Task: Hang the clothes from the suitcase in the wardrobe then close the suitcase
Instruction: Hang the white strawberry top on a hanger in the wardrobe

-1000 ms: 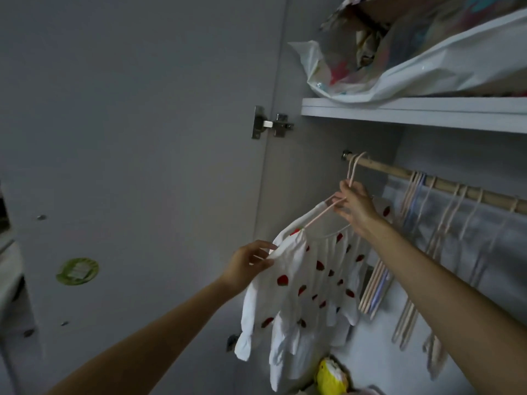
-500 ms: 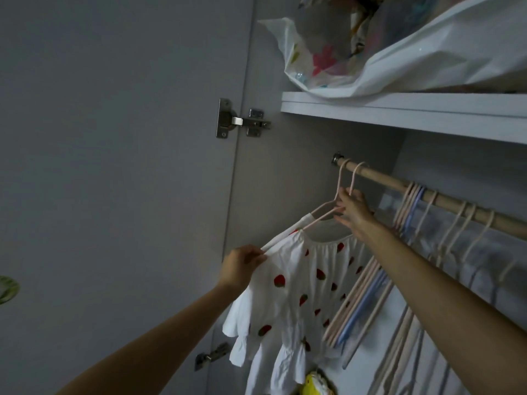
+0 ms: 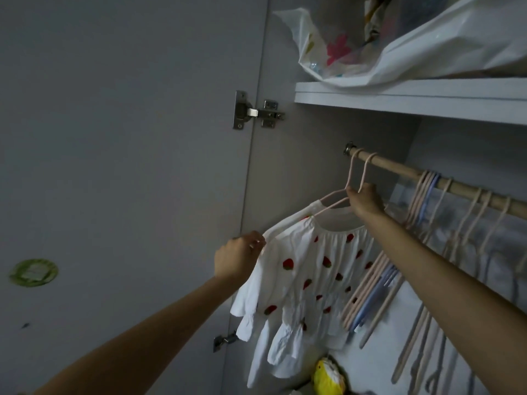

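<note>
Item, wardrobe interior, listed left to right from the wooden rail (image 3: 456,187): open door (image 3: 114,166) with green sticker (image 3: 33,272), far left of the rail; our left hand (image 3: 238,259), below and left of the rail's end, fingers curled, pinching the sleeve edge of the white strawberry-print dress (image 3: 308,280); our right hand (image 3: 363,199), just under the rail's left end, fingers closed on the pink hangers (image 3: 349,178). Change: half a second ago one hook sat on the rail, now two hooks do, so this garment looks hung, awaiting release. Empty hangers (image 3: 427,201) crowd the rail rightward. Shelf (image 3: 399,98) above the rail holds a white plastic bag (image 3: 413,49) of colourful fabric. Suitcase not in view
</note>
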